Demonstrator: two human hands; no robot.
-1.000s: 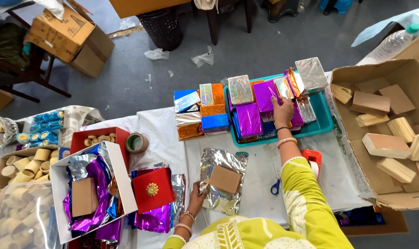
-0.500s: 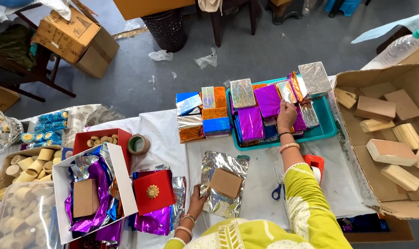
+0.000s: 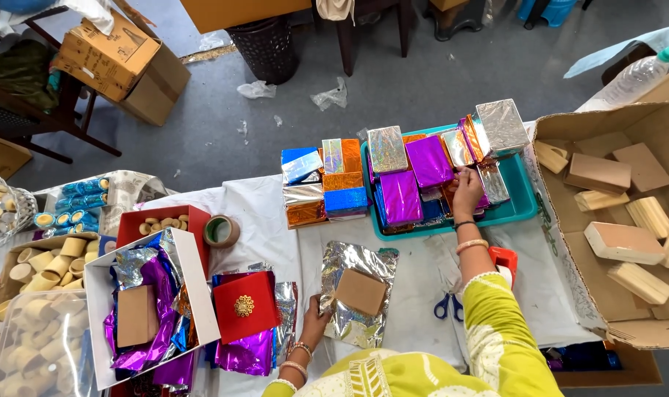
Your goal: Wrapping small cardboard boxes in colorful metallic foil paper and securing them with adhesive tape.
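A plain brown block [image 3: 361,291] lay flat on a crinkled sheet of silver foil [image 3: 356,303], near the front edge of the white-covered bench [image 3: 261,213]. The block was rectangular, matte and unwrapped, sitting slightly askew toward the upper right part of the sheet. The left hand [image 3: 314,322] pinched the foil's lower left edge, fingers closed on it. The right hand [image 3: 467,190] was stretched far forward into a teal tray [image 3: 522,209], fingertips together among the wrapped blocks there; what exactly it gripped could not be told. The two hands were well apart.

The tray held blocks wrapped in purple, silver and orange foil, and a small stack in blue, orange and silver [image 3: 324,182] stood just left of it. Blue-handled scissors [image 3: 446,306] lay right of the foil sheet. A red box with a gold ornament [image 3: 244,306] lay to the left, beside a white box of foil scraps [image 3: 147,309]. At the far right, a cardboard box [image 3: 570,250] held bare wooden blocks.
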